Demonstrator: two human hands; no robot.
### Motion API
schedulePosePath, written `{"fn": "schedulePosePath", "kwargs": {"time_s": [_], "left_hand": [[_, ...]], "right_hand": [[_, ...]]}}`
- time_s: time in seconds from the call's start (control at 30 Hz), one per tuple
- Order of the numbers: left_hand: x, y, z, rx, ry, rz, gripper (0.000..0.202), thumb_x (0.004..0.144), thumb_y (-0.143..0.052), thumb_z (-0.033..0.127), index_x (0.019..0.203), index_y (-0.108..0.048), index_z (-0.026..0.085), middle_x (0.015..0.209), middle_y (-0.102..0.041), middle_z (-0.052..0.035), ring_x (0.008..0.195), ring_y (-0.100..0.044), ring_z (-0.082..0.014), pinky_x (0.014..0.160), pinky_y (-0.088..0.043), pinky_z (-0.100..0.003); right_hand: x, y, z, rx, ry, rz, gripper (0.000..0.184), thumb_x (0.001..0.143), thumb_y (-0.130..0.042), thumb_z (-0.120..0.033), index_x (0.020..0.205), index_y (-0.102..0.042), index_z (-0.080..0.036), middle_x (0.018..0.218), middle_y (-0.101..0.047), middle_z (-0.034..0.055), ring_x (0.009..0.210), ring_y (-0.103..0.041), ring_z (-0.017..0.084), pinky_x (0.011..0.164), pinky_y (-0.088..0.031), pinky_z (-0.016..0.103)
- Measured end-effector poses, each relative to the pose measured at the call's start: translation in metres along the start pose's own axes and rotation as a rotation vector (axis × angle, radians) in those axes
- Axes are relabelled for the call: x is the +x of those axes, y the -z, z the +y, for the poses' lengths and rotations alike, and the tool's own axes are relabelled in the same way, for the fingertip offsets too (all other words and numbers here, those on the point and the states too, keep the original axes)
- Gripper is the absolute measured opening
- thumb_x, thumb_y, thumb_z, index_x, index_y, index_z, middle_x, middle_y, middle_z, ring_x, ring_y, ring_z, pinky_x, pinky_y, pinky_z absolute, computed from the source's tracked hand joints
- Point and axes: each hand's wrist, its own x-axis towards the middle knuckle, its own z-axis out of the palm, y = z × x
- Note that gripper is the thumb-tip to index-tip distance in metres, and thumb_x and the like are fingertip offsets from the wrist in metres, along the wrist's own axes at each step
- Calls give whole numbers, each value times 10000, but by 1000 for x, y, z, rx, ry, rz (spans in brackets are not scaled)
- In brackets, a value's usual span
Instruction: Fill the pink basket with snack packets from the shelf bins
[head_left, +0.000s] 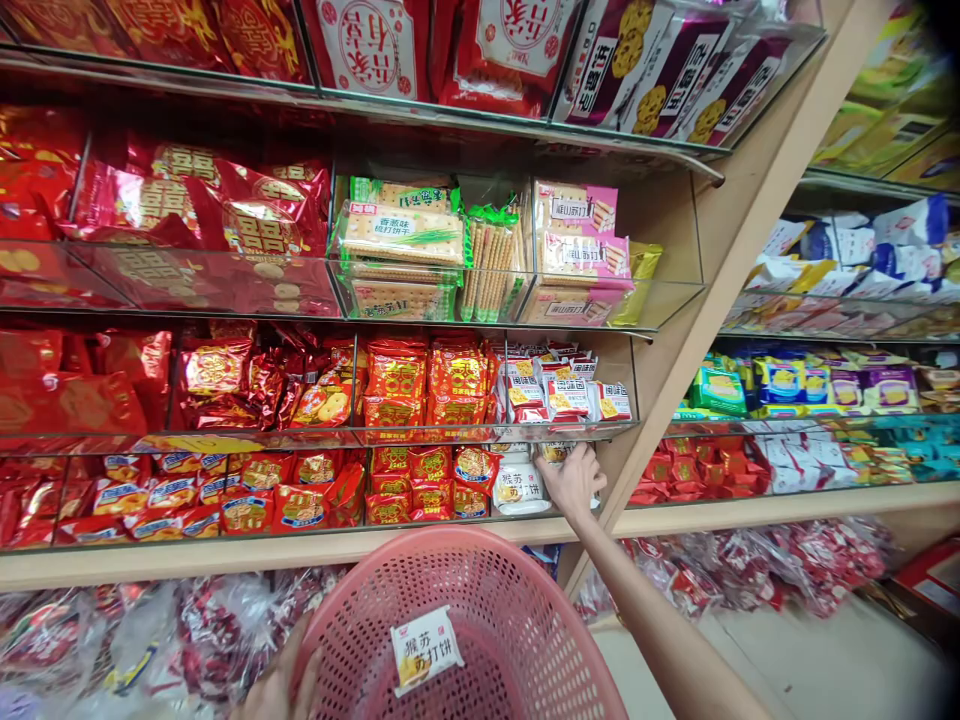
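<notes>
My left hand is closed on the left side of a pink perforated plastic basket at the bottom of the view. Inside the basket lies one white cracker packet with black lettering. My right hand reaches into the right-hand compartment of the lowest shelf row. Its fingers curl over a white cracker packet, which they partly cover. Just left of that hand sit similar white packets. Further left, red and yellow snack packets fill the neighbouring compartment.
Clear dividers and front panels edge the snack shelves. A slanted wooden upright stands right of my reaching hand, with more stocked shelves beyond. Bagged goods lie below the wooden ledge. Pale floor shows at lower right.
</notes>
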Motion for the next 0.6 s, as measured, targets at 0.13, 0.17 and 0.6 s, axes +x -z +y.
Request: {"fn": "schedulePosePath", "kwargs": {"time_s": [0.13,0.17,0.6], "left_hand": [[-2,0,1,14,8,-24,596,914,-152,443,1412,-317,161,1193,-654,-93,1082,-620,-273,898,-478,-410],[-3,0,1,16,0,-19,598,913,-155,447,1412,-315,160,1233,-629,-95,1098,-610,-272,904,-475,-409],[-8,5,10,1,-7,82,540,897,-253,403,1371,-406,196,1257,-614,-74,1107,-604,-264,866,-498,-377]], "right_hand": [[-4,1,2,18,36,13,630,708,-483,-550,1145,-447,-97,1133,-543,227,1040,-490,377,858,-314,505],[-5,1,3,27,44,24,654,710,-479,-551,1174,-433,-92,1156,-536,231,1049,-487,378,863,-313,505],[-18,2,6,190,201,99,704,750,-432,-554,1286,-371,-101,1280,-483,220,1183,-415,339,953,-270,481]]}}
